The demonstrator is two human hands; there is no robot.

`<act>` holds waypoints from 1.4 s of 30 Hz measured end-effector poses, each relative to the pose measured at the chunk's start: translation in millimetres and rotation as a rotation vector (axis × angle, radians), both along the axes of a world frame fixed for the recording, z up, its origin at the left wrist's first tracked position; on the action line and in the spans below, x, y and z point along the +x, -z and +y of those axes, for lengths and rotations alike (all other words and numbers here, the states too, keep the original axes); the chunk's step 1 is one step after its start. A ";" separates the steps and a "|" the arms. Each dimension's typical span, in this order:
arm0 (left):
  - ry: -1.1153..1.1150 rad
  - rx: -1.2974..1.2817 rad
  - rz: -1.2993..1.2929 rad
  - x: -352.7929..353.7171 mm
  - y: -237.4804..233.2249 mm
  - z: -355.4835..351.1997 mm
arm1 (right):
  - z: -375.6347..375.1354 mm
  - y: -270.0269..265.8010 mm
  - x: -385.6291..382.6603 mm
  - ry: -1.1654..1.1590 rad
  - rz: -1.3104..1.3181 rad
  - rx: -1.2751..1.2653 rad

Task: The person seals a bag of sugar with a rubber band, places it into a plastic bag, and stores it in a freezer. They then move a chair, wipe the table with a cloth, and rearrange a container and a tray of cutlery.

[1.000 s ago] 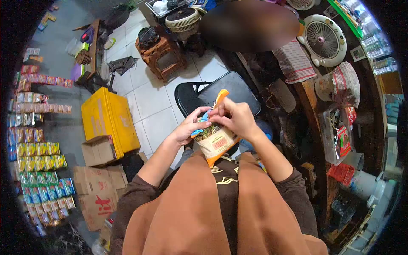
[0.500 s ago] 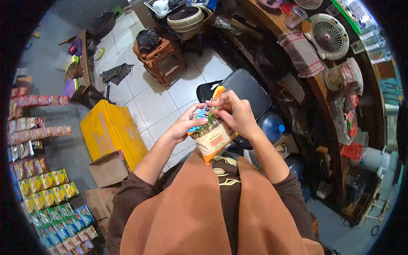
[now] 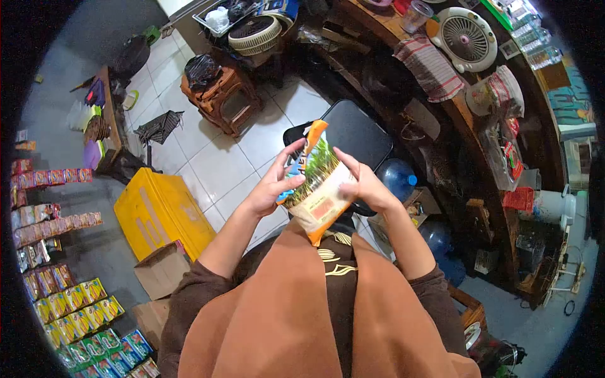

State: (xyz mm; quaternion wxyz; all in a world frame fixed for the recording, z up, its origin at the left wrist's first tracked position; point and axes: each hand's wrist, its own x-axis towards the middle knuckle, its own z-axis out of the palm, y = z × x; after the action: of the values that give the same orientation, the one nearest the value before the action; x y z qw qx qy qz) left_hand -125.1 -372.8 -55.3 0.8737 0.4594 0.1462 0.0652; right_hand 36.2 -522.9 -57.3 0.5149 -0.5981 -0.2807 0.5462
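A plump plastic packet (image 3: 321, 200) is held tilted in front of my chest. It has orange ends, a cream lower part with a small printed panel, a picture of green stalks and blue patches at its left edge. My left hand (image 3: 273, 184) grips the left side, with the thumb on the front. On the opposite side, my right hand (image 3: 365, 186) holds the edge between thumb and fingers. Part of the lettering is visible, but I cannot read the whole name. The packet's back is hidden.
A yellow box (image 3: 161, 211) stands left on the tiled floor, near hanging sachets (image 3: 75, 302). Ahead are a brown stool (image 3: 224, 94) and a black padded seat (image 3: 359, 135). Blue water bottles (image 3: 396, 179) and a wooden shelf with a fan (image 3: 465, 39) line the right.
My right hand has moved from the packet's top edge to its right side, uncovering the green stalks. The packet has turned slightly, and the view has shifted a little.
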 end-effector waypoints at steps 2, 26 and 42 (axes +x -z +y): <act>0.074 0.237 -0.019 3.7 -7.1 0.0 | -0.6 8.9 0.3 -0.052 -0.231 0.102; 0.469 -0.210 -0.139 23.8 27.7 11.4 | 3.2 -26.4 23.0 0.073 -0.938 0.257; 0.537 -0.275 -0.004 14.8 45.0 -6.0 | -6.8 -7.3 7.9 -0.209 -0.866 0.280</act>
State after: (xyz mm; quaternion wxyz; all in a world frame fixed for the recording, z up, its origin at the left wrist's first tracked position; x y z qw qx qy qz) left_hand -110.3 -378.7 -100.4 0.9140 0.3589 0.0252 -0.1874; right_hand 44.1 -529.8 -50.0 0.3681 -0.6644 -0.5996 0.2521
